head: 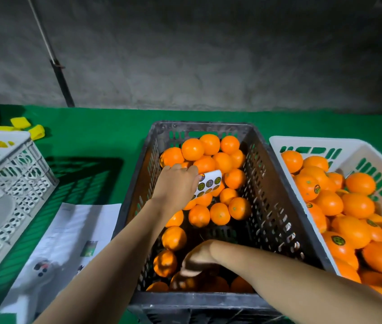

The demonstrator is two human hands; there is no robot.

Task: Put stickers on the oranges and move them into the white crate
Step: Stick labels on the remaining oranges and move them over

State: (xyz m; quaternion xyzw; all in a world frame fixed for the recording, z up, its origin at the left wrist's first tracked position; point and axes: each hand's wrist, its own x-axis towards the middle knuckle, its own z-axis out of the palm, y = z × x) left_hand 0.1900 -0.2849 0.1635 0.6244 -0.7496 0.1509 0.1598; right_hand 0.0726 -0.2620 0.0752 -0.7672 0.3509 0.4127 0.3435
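Right hand (199, 256): fingers curled down onto an orange (185, 280) in black crate (276, 202), grip blurred. Firm, round, light; cup it whole. Left hand (176, 185) pinches flimsy sticker sheet (208, 183).

You see slotted plastic in the black crate (276, 202) and white crate (307, 142). The oranges (208, 160) look glossy; the wall (185, 54) rough, matt.

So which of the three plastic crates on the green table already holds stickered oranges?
The white plastic crate at far right: several of its oranges carry round green stickers. The dark grey crate holds bare oranges; the white lattice crate at left shows none.
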